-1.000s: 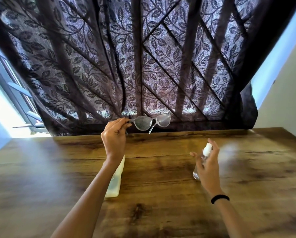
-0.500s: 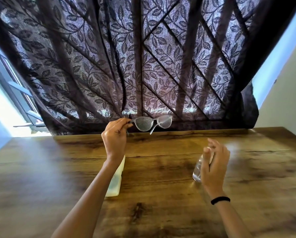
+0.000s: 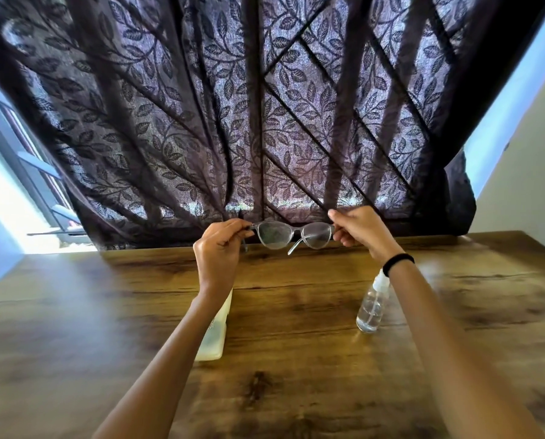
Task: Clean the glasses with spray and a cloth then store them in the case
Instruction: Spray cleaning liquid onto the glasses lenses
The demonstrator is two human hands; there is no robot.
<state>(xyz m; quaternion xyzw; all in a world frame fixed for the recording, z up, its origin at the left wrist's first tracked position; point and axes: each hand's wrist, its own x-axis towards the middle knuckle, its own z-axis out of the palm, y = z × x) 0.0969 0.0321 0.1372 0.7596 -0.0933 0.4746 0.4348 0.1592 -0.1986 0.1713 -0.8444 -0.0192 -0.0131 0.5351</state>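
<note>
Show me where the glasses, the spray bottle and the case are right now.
glasses [image 3: 272, 236], head view, on the mistier lens.
spray bottle [image 3: 370, 308], head view, on its clear body.
case [image 3: 215, 342], head view, on its pale top, near the front end.

A brown wooden table [image 3: 75, 312] carries two things: a clear spray bottle [image 3: 371, 308] standing upright right of centre, and a pale case [image 3: 214, 340] lying flat left of centre, well apart.
</note>
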